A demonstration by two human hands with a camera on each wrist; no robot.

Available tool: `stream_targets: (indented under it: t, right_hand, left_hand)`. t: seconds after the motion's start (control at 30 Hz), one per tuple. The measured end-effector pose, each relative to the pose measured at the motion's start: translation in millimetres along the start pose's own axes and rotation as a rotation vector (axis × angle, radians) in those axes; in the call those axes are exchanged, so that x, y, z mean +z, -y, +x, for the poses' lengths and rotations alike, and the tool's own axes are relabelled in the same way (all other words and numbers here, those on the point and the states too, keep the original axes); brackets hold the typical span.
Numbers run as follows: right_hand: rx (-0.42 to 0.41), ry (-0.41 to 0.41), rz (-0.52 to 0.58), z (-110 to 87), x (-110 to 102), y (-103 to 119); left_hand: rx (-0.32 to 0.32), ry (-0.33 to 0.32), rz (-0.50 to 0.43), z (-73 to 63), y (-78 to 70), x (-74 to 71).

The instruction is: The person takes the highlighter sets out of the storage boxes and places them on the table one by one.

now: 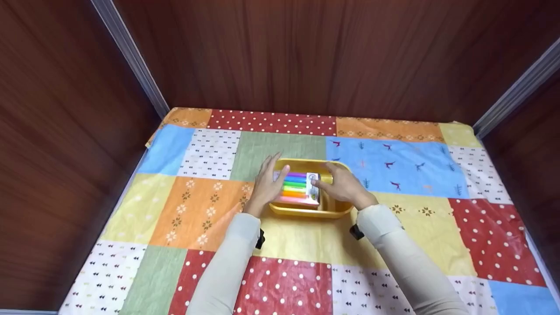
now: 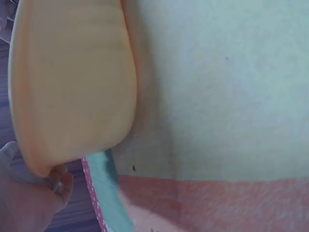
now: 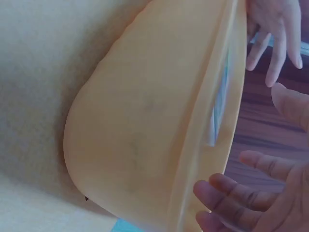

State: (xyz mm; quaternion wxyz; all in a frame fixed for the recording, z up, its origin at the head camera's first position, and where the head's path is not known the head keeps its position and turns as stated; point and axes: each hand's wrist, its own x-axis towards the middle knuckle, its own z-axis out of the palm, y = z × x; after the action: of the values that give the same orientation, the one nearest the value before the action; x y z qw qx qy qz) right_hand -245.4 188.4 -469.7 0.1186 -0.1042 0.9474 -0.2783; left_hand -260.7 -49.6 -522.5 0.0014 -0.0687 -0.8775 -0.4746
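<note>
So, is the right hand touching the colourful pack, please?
Apart: the right wrist view shows a clear gap between the right hand and the colourful pack in the yellow tray.

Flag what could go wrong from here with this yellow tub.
The right hand has its fingers spread and closed on nothing, so a hurried grab might fumble. The pack of rainbow-coloured sticks has bare floor to its right inside the yellow tub, so it could slide if the tub tips.

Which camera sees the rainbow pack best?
The head view: it looks down on the rainbow pack, showing its colours inside the yellow tray. The right wrist view shows only a sliver; the left wrist view, none.
</note>
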Motion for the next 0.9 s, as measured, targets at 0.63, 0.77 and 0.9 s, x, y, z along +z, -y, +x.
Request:
stream_targets:
  t: [0.63, 0.77, 0.9]
  right_hand:
    - [-0.01, 0.112, 0.06, 19.2, 6, -4]
    - [-0.015, 0.119, 0.051, 23.1, 7, -4]
    - [0.016, 0.134, 0.036, 26.7, 8, -4]
  left_hand:
    - [-0.102, -0.065, -0.028, -13.0, 18.5, 10.4]
    - [-0.107, -0.067, -0.021, -11.8, 18.1, 11.0]
    - [-0.122, -0.067, -0.02, -10.3, 18.5, 11.8]
